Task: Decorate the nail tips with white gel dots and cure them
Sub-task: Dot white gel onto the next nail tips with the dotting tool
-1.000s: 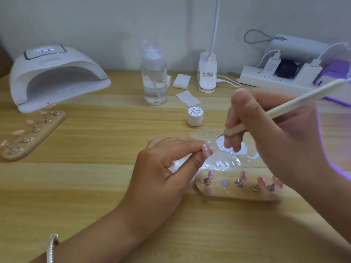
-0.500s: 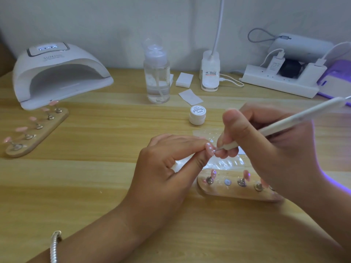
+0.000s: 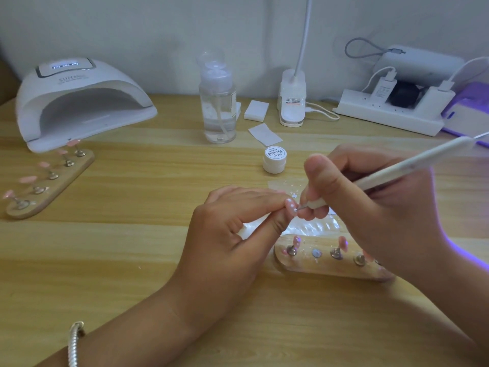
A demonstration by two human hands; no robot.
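My left hand [image 3: 232,234] pinches a pink nail tip [image 3: 290,207] between thumb and forefinger; white dots show on it. My right hand [image 3: 370,207] grips a white dotting pen [image 3: 412,166], whose metal point touches that tip. Under the hands lies a crinkled foil sheet [image 3: 312,226] with a smear of white gel. In front of it a wooden nail stand [image 3: 322,263] carries several pink tips; one peg is bare. A small white gel jar [image 3: 275,160] stands behind the hands. The white curing lamp [image 3: 79,102] sits at the far left.
A second wooden stand [image 3: 50,181] with several pink tips lies before the lamp. At the back are a clear pump bottle [image 3: 218,107], white wipes [image 3: 256,109], a desk lamp base [image 3: 292,102] and a power strip [image 3: 391,115] with chargers. A purple glow shows at the right edge.
My right hand brought the pen from the gel smear on the foil leftward to the nail tip held in my left hand. The left hand stayed put.
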